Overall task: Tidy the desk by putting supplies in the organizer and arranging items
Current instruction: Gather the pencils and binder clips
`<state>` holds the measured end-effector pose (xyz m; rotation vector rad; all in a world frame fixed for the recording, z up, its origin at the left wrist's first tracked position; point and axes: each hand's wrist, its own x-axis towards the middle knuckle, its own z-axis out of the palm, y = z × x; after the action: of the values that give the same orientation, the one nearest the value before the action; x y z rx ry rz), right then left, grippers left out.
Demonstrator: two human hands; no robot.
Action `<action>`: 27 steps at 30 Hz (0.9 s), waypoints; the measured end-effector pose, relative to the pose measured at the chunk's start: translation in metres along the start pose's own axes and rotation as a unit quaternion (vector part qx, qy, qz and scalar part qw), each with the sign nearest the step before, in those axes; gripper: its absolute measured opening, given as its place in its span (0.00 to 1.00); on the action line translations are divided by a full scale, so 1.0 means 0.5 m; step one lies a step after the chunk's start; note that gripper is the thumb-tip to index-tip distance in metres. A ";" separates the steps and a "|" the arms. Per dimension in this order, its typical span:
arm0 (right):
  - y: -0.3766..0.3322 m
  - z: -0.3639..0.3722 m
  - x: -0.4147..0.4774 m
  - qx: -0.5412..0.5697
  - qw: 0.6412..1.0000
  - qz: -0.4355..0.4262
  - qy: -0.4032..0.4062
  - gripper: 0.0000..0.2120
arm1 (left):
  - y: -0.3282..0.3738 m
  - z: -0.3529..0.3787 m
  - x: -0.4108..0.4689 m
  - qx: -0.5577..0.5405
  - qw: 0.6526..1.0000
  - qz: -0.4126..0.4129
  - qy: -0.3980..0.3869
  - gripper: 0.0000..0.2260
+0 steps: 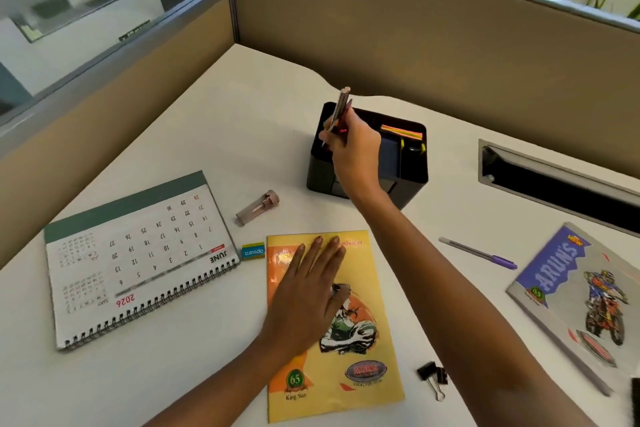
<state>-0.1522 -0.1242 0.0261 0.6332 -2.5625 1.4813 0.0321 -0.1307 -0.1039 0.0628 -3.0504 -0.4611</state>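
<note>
Presently my right hand (353, 146) grips a bundle of pencils (342, 104), long axis near upright, tips down over the left compartment of the organizer (412, 177). My left hand (308, 291), well nearer me, lies flat and straight-fingered on the yellow notebook (346, 388).

Two notebooks (363, 392) (568, 274), one calendar (138, 263), one eraser (252, 251), one purple pen (478, 252), one clear tube (256, 208), one organizer (412, 170).
</note>
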 end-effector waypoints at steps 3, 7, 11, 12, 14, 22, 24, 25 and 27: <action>0.013 0.023 0.010 -0.061 0.998 0.018 -0.029 0.11 | -0.001 0.004 0.001 0.001 1.000 -0.001 0.001 0.27; 0.014 0.040 0.019 -0.114 0.992 0.037 -0.039 0.10 | -0.004 0.006 0.002 0.005 1.000 -0.001 0.006 0.27; 0.008 0.048 0.022 -0.146 0.987 0.062 -0.035 0.14 | -0.004 0.010 0.003 0.004 1.000 -0.003 0.008 0.27; 0.007 0.049 0.021 -0.153 0.985 0.067 -0.035 0.15 | -0.004 0.010 0.003 0.003 1.000 -0.004 0.010 0.27; 0.006 0.048 0.020 -0.162 0.984 0.074 -0.031 0.17 | -0.003 0.010 0.004 -0.001 1.000 -0.004 0.013 0.26; 0.007 0.036 0.006 -0.160 0.987 0.004 -0.002 0.12 | -0.006 0.014 0.003 0.007 1.000 -0.001 0.016 0.27; 0.008 0.031 -0.004 -0.155 0.988 -0.016 0.011 0.12 | -0.007 0.015 0.003 0.001 1.000 -0.001 0.017 0.26; 0.009 0.029 -0.011 -0.152 0.988 -0.027 0.023 0.11 | -0.007 0.015 0.003 -0.003 1.000 0.000 0.019 0.26; 0.010 0.025 -0.029 -0.133 0.988 -0.056 0.050 0.09 | -0.007 0.014 0.003 -0.006 1.000 0.001 0.021 0.26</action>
<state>-0.1400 -0.1284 0.0114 0.6345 -2.5393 1.0829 0.0305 -0.1318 -0.1115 0.0670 -3.0054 -0.4714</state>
